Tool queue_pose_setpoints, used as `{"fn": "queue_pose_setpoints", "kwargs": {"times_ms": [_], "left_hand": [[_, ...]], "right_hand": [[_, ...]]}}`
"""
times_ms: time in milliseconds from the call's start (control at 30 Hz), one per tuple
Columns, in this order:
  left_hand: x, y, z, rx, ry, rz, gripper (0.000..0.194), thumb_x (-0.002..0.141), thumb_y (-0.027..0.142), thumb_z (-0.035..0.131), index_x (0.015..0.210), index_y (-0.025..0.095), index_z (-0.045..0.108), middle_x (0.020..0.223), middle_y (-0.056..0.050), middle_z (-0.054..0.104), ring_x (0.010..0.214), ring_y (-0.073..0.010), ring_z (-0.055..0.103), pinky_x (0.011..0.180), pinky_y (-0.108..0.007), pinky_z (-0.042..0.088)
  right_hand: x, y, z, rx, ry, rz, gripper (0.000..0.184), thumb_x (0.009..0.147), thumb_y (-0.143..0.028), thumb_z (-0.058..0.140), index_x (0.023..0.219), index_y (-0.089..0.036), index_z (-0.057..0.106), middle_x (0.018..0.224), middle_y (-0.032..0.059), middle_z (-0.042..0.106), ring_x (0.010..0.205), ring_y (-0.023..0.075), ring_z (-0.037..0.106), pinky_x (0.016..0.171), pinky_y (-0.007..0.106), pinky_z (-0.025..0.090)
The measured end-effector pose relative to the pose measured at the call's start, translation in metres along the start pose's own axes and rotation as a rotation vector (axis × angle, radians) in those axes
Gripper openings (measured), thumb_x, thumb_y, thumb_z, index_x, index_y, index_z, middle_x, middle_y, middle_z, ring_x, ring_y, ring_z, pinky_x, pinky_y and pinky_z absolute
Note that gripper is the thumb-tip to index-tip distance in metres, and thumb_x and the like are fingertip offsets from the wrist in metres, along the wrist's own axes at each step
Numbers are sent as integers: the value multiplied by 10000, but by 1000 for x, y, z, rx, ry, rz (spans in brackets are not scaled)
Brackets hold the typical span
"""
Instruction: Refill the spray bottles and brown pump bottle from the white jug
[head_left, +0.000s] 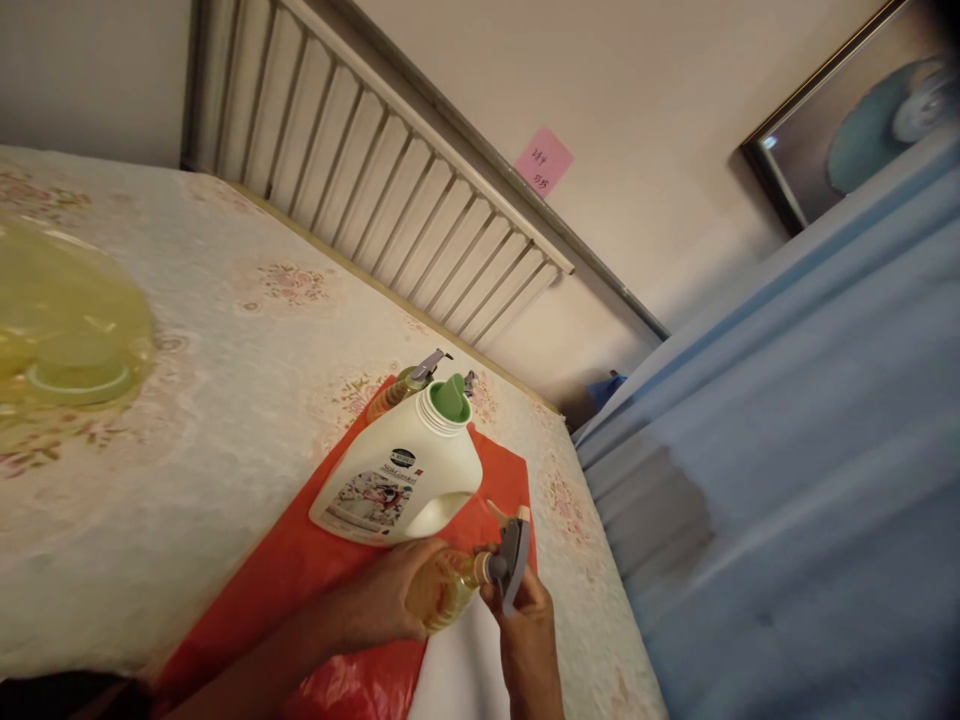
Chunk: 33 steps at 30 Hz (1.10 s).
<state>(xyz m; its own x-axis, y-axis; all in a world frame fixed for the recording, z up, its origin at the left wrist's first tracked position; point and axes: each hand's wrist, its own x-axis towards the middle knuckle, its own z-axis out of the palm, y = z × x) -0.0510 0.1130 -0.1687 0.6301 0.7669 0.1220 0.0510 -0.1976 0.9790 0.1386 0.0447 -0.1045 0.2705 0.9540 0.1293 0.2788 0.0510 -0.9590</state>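
Observation:
My left hand (397, 595) is wrapped round the clear body of a spray bottle (444, 592) with yellowish liquid in it, tilted well over. At the bottle's neck, the fingers of my right hand (525, 625) are closed on its grey spray head (513, 560). Whether the head is screwed tight cannot be told. Just beyond my hands stands a large cream detergent jug (397, 475) with a green pouring spout (451, 398). Partly hidden behind the jug is a second spray bottle (412, 382) with a grey head.
A red plastic sheet (262, 590) lies under the jug on the flowered tablecloth (247, 420). A large yellow transparent container (82, 310) is at the left. Along the wall runs a white radiator (375, 170). A blue curtain or cover (787, 440) hangs at the right.

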Motion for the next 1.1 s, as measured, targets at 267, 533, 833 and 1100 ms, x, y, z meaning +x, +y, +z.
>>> {"fn": "queue_pose_setpoints", "kwargs": {"times_ms": [267,533,833,1100], "left_hand": [[-1,6,-1,19,5,-6,760,600,249,757,1314,290,500,1370,-42,572,1262,-300,509,1053,-377,418],[-1,16,-2,24,13,41,537,657,290,705,1178,257,578,1215,-30,659,1107,-278,599,926,-338,486],[0,8,-2,23,10,0,747,577,241,769,1279,271,514,1335,-38,589,1219,-303,528,1030,-377,432],[-1,14,-2,17,18,41,625,595,260,735,1196,259,563,1220,-23,646,1122,-290,577,943,-355,486]], "right_hand": [[1,1,2,2,-14,20,297,712,-345,801,959,-193,738,935,54,743,858,220,668,797,307,539],[1,-3,1,-45,-20,-9,319,718,-381,794,975,-203,736,945,50,737,878,223,666,813,299,533],[0,-14,2,-57,-60,8,320,710,-426,786,934,-203,732,904,42,724,860,220,650,805,297,524],[2,-24,1,-83,-154,-17,271,745,-376,755,944,-194,727,903,40,709,858,212,638,797,289,523]]}}
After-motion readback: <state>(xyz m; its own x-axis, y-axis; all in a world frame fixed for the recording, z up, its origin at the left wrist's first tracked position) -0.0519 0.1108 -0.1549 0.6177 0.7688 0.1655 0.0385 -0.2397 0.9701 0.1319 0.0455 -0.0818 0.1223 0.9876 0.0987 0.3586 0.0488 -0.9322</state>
